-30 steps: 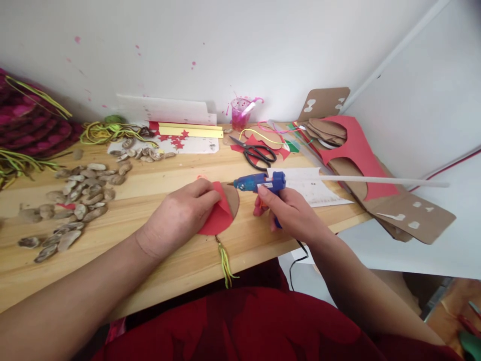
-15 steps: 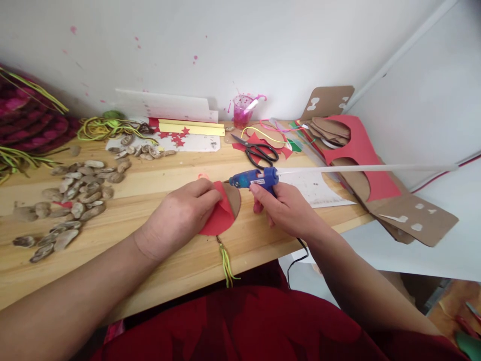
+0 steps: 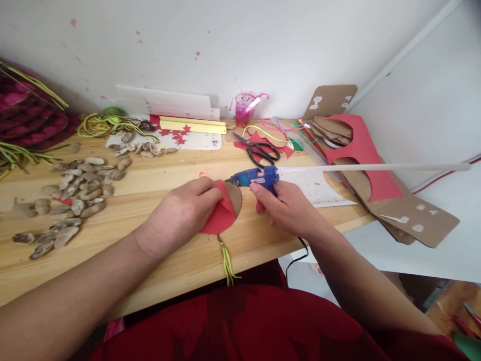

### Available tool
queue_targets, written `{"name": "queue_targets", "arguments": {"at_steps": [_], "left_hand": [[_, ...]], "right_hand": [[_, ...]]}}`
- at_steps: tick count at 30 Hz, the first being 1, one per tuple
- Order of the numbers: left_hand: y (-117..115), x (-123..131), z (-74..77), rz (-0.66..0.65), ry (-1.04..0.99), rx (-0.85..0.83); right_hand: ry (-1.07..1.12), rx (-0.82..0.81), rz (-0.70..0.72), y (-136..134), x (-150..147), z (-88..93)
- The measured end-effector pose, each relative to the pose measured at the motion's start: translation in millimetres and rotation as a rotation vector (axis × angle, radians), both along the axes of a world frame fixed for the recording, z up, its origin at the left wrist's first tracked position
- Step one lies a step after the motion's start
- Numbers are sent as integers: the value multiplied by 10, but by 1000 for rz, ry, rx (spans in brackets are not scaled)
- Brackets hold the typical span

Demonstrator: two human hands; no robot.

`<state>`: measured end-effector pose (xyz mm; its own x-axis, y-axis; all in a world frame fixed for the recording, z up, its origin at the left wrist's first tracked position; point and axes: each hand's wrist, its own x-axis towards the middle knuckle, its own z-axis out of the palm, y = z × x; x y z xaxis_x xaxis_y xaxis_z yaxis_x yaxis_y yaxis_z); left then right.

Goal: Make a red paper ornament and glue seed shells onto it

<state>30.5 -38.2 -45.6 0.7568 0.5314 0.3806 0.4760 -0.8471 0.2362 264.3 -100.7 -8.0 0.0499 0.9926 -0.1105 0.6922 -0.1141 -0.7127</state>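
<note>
The disc (image 3: 230, 204), a brown card round with a red paper face, lies flat on the bench (image 3: 158, 175) near its front edge. It serves as the landmark below.

Change over the last second: the glue gun (image 3: 254, 177) has risen and levelled. One second ago it sat lower and to the right of the disc. Its nozzle now stands just above the disc's upper rim, on the bared brown card. The glue stick (image 3: 376, 167) projects from the gun's rear, far to the right of the disc.

Hand state:
- Left hand (image 3: 180, 216): rests on the disc's left half and has not shifted. Its fingertips pinch the red paper and hold it folded back off the card.
- Right hand (image 3: 287, 208): closed around the gun's grip, right of the disc. The forefinger lies along the body; pressure on the trigger cannot be told.

Judgement: the nozzle is positioned to lay glue under the lifted flap. No bead is visible yet.

A yellow-green tassel (image 3: 227, 260) hangs from the disc's lower edge, over the bench front. Scissors (image 3: 259, 149) lie behind the disc, to the right.
</note>
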Motion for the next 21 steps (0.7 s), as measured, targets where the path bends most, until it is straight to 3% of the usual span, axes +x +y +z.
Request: {"name": "queue_targets", "arguments": {"at_steps": [21], "left_hand": [[17,-3,-48,-16,-49,81]], "right_hand": [[-114,-57,9,-41,-25,137]]}}
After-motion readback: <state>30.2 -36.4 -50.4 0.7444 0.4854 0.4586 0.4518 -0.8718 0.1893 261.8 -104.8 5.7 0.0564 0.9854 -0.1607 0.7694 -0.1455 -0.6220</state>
